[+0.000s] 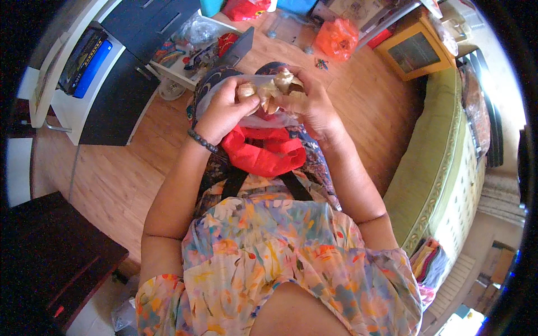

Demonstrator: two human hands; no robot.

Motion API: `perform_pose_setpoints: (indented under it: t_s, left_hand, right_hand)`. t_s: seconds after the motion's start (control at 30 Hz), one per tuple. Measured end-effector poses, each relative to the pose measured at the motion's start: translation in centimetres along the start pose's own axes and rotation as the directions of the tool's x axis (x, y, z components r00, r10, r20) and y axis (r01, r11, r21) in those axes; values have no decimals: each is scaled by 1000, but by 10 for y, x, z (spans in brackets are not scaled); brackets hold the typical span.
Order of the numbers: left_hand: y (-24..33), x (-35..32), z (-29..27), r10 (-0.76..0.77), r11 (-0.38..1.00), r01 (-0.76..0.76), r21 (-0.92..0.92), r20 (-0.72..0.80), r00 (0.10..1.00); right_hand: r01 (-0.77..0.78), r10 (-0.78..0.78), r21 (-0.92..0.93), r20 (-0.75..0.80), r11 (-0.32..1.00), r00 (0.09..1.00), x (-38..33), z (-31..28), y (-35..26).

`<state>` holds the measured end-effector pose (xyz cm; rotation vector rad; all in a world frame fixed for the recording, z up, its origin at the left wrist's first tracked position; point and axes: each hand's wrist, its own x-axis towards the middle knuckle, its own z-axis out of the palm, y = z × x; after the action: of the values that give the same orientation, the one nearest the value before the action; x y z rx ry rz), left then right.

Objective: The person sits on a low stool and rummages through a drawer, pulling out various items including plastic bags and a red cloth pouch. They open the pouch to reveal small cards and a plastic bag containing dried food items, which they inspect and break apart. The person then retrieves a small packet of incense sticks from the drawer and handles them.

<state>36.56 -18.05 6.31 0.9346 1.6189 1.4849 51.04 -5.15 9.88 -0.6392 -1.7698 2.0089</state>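
Observation:
Above my lap, both hands meet around a cluster of pale cream-gold, shiny, lumpy pieces (270,94); their exact kind is not clear. My left hand (225,107) is closed, pinching a rounded piece at the cluster's left side between thumb and fingers. From the right, my right hand (315,105) curls round the other side, its thumb pressed against the pieces. Just under the hands lies whitish thin plastic (259,121), partly hidden by them. A red fabric bag (262,154) with handle-like loops rests on my lap, nearer my body.
An open drawer (191,63) full of mixed small items juts out ahead on the left, beside a dark cabinet (115,106). An orange plastic bag (337,40) and a clear box (288,28) sit on the wooden floor ahead. A green sofa (417,159) runs along the right.

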Motion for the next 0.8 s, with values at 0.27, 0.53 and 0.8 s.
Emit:
perform_pose_setpoints:
  t_s: [0.27, 0.53, 0.8]
  left_hand:
    - [-4, -10, -4, 196, 589, -187, 786, 86, 977]
    - [20, -21, -12, 165, 437, -235, 868, 180, 970]
    - [20, -21, -18, 68, 532, -278, 800, 286, 956]
  right_hand:
    - [41, 11, -472, 107, 880, 994, 8, 5, 13]
    - [151, 10, -704, 219, 694, 976, 14, 10, 2]
    - [188, 72, -665, 343, 723, 936, 43, 17, 15]
